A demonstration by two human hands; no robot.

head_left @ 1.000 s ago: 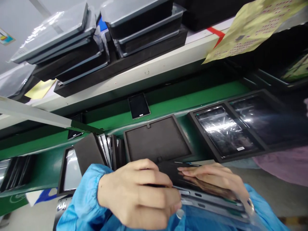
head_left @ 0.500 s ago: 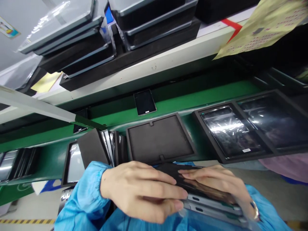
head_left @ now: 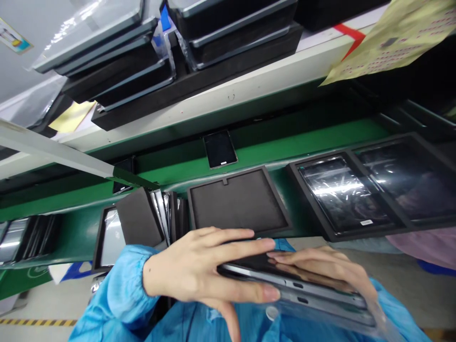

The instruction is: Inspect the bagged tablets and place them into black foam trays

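I hold a thin dark tablet (head_left: pixel 285 285) edge-on low in the head view, over my blue sleeves. My left hand (head_left: pixel 203 273) wraps the tablet's left end, fingers stretched over its top and thumb beneath. My right hand (head_left: pixel 320 268) lies flat on the glossy screen, fingers pointing left. A clear plastic film (head_left: pixel 320 316) hangs under the tablet. Just beyond my hands sits an empty black foam tray (head_left: pixel 237 202) on the green bench.
To the right lie foam trays holding tablets (head_left: pixel 342 190). Upright foam pieces and tablets (head_left: pixel 149 218) stand left of the empty tray. A small dark phone (head_left: pixel 220 149) leans on the green back wall. Stacked trays (head_left: pixel 117 61) fill the shelf above; a yellow sheet (head_left: pixel 388 42) hangs right.
My left hand has opened from a curled grip at the tablet's corner to fingers stretched across its top. The tablet has tilted flatter and edge-on. The view shifted slightly left.
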